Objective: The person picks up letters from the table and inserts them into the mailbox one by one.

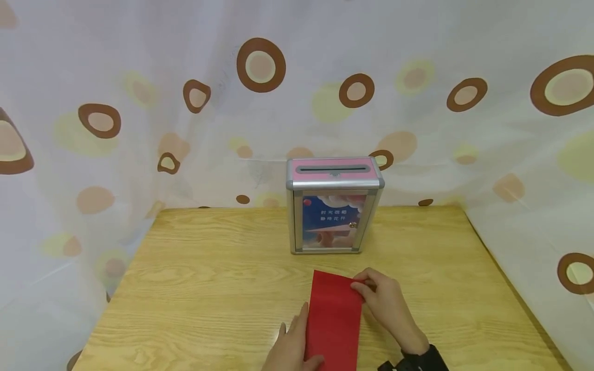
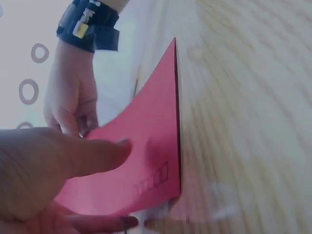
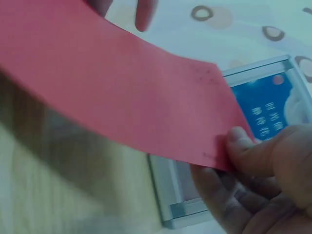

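A long red envelope [image 1: 333,319], with a row of small printed boxes near one end in the left wrist view, spans both hands over the table. My right hand [image 1: 385,301] pinches its far right corner between thumb and fingers. At the near left side, my left hand [image 1: 290,342] holds it, the thumb [image 2: 97,155] lying across the red face and the fingers along the edge and beneath. Seen from the right wrist, the envelope [image 3: 126,92] bows in a curve. Beyond it stands a silver-framed letter box [image 1: 333,206] with a slot in its pink top.
The wooden table [image 1: 209,278] runs back to a patterned curtain [image 1: 209,144] behind the box and along both sides. A small keyed lock [image 1: 353,225] sits on the box's front door, beside a blue picture panel. A dark band [image 1: 417,359] circles the right wrist.
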Action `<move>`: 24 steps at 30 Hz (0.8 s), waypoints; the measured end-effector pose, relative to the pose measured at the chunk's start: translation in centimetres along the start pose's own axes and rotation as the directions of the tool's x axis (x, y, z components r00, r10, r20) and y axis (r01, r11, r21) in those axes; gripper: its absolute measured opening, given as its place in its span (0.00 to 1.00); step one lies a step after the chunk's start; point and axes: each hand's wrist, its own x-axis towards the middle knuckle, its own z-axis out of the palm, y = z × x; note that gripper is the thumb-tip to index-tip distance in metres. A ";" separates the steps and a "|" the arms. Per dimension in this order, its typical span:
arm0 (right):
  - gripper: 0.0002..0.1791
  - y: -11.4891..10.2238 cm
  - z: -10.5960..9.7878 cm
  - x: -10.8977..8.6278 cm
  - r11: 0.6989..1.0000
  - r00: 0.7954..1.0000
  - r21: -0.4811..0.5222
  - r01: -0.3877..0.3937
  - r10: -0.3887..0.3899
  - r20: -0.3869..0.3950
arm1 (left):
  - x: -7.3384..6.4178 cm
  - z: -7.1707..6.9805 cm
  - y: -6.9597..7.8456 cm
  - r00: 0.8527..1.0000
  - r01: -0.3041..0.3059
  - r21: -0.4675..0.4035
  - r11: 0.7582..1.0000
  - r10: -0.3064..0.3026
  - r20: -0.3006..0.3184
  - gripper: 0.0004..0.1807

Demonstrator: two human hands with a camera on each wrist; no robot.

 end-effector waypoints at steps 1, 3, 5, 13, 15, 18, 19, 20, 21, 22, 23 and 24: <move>0.06 -0.3 -0.2 -0.1 1.000 1.000 0.014 0.018 -0.018 -0.015 | 0.1 -0.2 0.0 1.000 -0.004 -0.055 0.998 0.003 -0.013 0.54; 0.07 -1.0 -0.6 -0.2 0.997 0.996 0.030 0.068 -0.067 -0.050 | 0.3 -0.6 -0.1 0.999 -0.013 -0.163 0.986 0.006 -0.041 0.52; 0.07 -1.7 -1.1 -0.2 0.991 0.989 0.041 0.127 -0.123 -0.087 | 0.5 -1.1 -0.2 0.999 -0.023 -0.279 0.960 0.010 -0.049 0.47; 0.09 -4.9 -3.3 0.4 0.954 0.938 0.039 0.297 -0.283 -0.201 | 1.2 -2.9 0.3 0.995 -0.091 -0.506 0.858 0.062 -0.073 0.18; 0.10 -5.6 -3.9 0.6 0.941 0.925 0.033 0.336 -0.323 -0.203 | 1.4 -3.3 0.5 0.994 -0.103 -0.497 0.862 0.075 -0.075 0.13; 0.12 -6.7 -4.8 0.9 0.920 0.906 0.015 0.391 -0.382 -0.182 | 1.7 -3.8 0.7 0.994 -0.106 -0.479 0.871 0.077 -0.080 0.09; 0.13 -7.0 -5.1 1.0 0.914 0.900 0.006 0.407 -0.400 -0.174 | 1.9 -4.0 0.7 0.994 -0.106 -0.475 0.874 0.076 -0.081 0.08; 0.13 -7.3 -5.3 1.0 0.906 0.894 -0.003 0.423 -0.418 -0.164 | 2.0 -4.2 0.8 0.994 -0.101 -0.475 0.874 0.072 -0.079 0.07; 0.13 -7.7 -5.6 1.1 0.900 0.888 -0.020 0.436 -0.434 -0.151 | 2.2 -4.3 0.9 0.994 -0.101 -0.473 0.875 0.071 -0.080 0.07; 0.14 -8.0 -6.0 1.2 0.893 0.882 -0.044 0.448 -0.450 -0.139 | 2.4 -4.5 1.0 0.994 -0.103 -0.477 0.873 0.073 -0.082 0.07; 0.15 -8.4 -6.4 1.2 0.886 0.876 -0.071 0.459 -0.464 -0.128 | 2.6 -4.6 1.2 0.994 -0.105 -0.476 0.873 0.076 -0.081 0.07; 0.15 -8.8 -6.8 1.3 0.874 0.867 -0.102 0.475 -0.485 -0.117 | 2.8 -4.7 1.3 0.993 -0.110 -0.477 0.872 0.081 -0.081 0.07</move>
